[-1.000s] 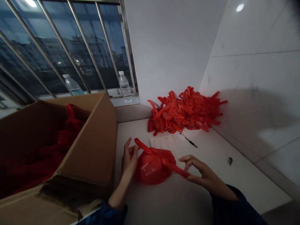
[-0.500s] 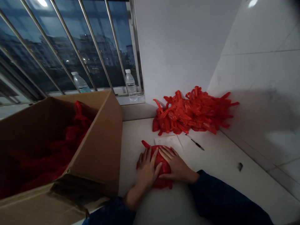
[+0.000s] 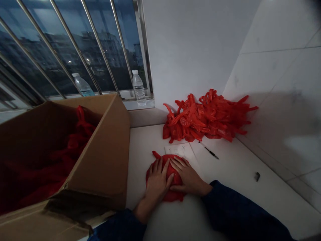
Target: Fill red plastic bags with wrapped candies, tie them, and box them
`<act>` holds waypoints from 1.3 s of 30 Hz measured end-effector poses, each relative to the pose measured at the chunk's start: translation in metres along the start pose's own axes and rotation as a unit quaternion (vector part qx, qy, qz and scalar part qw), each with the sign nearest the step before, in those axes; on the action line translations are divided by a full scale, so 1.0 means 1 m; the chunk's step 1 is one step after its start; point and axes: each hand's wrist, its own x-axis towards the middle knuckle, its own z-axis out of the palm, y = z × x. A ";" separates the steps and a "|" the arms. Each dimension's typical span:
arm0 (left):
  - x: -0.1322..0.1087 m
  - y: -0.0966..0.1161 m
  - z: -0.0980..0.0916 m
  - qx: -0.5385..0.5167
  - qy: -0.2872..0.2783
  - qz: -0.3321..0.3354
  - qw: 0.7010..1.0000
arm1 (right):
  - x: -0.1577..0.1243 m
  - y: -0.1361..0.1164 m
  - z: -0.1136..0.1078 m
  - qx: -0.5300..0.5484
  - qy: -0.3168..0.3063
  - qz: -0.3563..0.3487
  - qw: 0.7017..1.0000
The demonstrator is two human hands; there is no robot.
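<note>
A red plastic bag (image 3: 175, 180) lies on the white table (image 3: 240, 194) in front of me, with one handle poking out at its upper left. My left hand (image 3: 158, 177) rests flat on the bag's left part, fingers stretched out. On its right part lies my right hand (image 3: 187, 175), palm down with the fingers extended. The two hands nearly meet at the index fingertips. What the bag holds, if anything, is hidden. Just beyond it, partly covered, is a white sheet of paper (image 3: 181, 150) with writing on it.
A cardboard box (image 3: 100, 160) with red plastic bags (image 3: 71, 142) inside stands at left. More red bags are piled (image 3: 205, 117) against the wall. A black pen (image 3: 209, 150) and a small dark object (image 3: 257, 176) lie right. Water bottles (image 3: 139, 88) (image 3: 82, 85) stand by the barred window.
Both hands stay on the red bag with almost no movement. The camera view has shifted slightly, and a little more of the paper shows.
</note>
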 end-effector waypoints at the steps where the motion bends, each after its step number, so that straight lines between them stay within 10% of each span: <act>1: 0.001 0.000 -0.001 -0.003 -0.004 -0.002 1.000 | 0.000 0.000 0.001 0.001 0.004 -0.001 1.000; 11: -0.003 -0.006 -0.020 -0.223 0.000 -0.031 0.974 | -0.012 0.000 -0.010 -0.010 0.124 -0.057 0.991; 15: 0.006 -0.014 -0.036 -0.269 0.064 -0.154 0.948 | -0.024 -0.002 -0.020 -0.006 0.198 -0.023 0.980; 19: 0.024 -0.015 -0.045 -0.217 0.011 -0.234 0.948 | -0.031 -0.008 -0.020 0.038 0.194 -0.010 0.980; 27: 0.041 0.012 -0.045 -0.350 0.012 -0.156 0.924 | -0.033 -0.017 -0.026 0.175 0.173 0.058 0.968; 34: -0.005 0.047 -0.112 -0.480 0.004 0.074 0.874 | -0.045 -0.039 -0.058 0.319 0.145 0.037 0.936; 39: -0.038 0.048 -0.136 -0.407 0.003 0.040 0.913 | -0.056 -0.080 -0.089 0.363 0.170 0.038 0.915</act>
